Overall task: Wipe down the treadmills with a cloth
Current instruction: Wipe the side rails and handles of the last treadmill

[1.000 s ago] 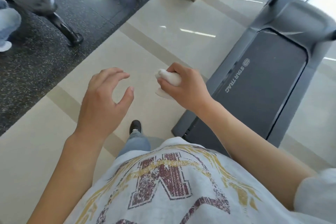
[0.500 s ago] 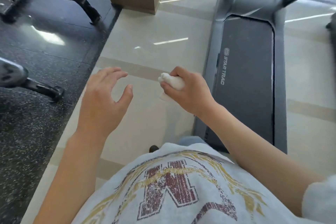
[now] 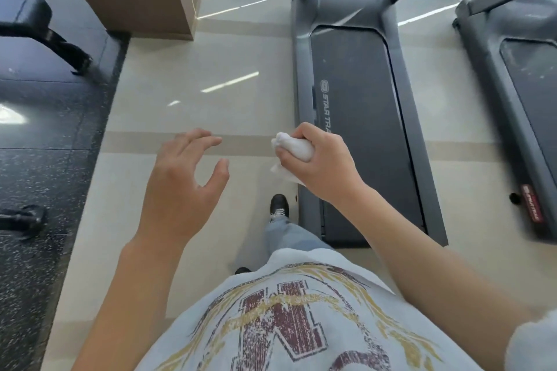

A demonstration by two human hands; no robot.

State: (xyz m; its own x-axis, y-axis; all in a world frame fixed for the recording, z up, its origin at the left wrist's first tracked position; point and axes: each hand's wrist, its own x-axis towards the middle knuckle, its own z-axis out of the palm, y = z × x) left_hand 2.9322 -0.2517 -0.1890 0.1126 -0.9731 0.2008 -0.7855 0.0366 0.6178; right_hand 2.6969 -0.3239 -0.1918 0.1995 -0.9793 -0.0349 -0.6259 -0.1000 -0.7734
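View from the head camera, looking down at a gym floor. The right hand [image 3: 321, 164] is curled round a bunched white cloth [image 3: 294, 146], which it holds in the air over the tile just beside the left side rail of the nearer treadmill [image 3: 358, 117]; a loose corner hangs below the fist. The left hand [image 3: 180, 187] holds nothing, its fingers spread and loosely bent. A 2nd treadmill [image 3: 512, 105] stands to the right of the 1st, apart from it. The cloth appears light, soft and easily crushed, so it should need little grip force; wadded as it is, it offers a small wiping face, and opening it flatter under the palm would likely cover more. The treadmill surfaces look rigid and fixed, and neither is yet touched.
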